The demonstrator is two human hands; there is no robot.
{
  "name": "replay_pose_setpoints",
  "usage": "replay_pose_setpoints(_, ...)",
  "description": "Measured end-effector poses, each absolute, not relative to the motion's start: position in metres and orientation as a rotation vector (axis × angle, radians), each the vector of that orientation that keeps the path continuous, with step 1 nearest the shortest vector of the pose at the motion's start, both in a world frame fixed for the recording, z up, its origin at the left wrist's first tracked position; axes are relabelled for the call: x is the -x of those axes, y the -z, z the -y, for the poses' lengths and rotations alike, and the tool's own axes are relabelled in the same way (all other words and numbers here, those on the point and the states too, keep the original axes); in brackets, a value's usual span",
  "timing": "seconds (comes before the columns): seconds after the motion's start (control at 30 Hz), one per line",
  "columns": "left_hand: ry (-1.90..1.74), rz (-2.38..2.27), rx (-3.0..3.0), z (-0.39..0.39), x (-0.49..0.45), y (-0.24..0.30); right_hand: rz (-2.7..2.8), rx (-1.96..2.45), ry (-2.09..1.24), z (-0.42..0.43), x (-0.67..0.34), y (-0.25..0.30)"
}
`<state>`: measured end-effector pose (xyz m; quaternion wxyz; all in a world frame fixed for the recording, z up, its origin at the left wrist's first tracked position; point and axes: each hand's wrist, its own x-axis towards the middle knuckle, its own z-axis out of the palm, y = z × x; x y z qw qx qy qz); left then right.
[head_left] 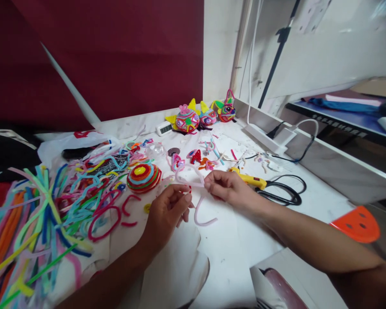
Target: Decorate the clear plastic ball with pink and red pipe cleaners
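My right hand (227,187) pinches a pale pink pipe cleaner (197,171), bent into an open loop, over the white tabletop. Close by, my left hand (169,210) has thumb and forefinger pressed together. A speck of red shows at its fingertips, too small to name. Below the hands curves a pale lilac pipe cleaner length (197,214); whether it joins the loop I cannot tell. Beside my left hand sit a round striped piece (143,177) of coiled pipe cleaners and curled red pieces (128,206). Past my right hand lies a yellow glue gun (249,179).
Heaped pipe cleaners (35,223) cover the left side. Several colourful fish-like figures (187,120) and a small white timer (164,128) stand at the back. A black cable (284,197), a power strip (263,137) and an orange-red perforated piece (357,224) are on the right.
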<state>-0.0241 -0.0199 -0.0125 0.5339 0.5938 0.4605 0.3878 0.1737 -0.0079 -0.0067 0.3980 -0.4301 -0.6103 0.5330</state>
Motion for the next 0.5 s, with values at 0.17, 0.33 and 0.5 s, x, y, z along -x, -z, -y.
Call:
replay_pose_setpoints(0.17,-0.815,-1.003,-2.203,0.028,0.026,0.011,1.415,1.057,-1.313,0.000,-0.183,-0.001)
replay_pose_setpoints(0.33,-0.598,-0.521,-2.903,0.039,0.023,0.030,1.378,1.038,-1.292,0.007,-0.187,-0.014)
replay_pose_setpoints(0.5,-0.361,-0.396,-3.106,0.038,0.030,0.050,1.428,1.052,-1.297,0.027,-0.193,-0.027)
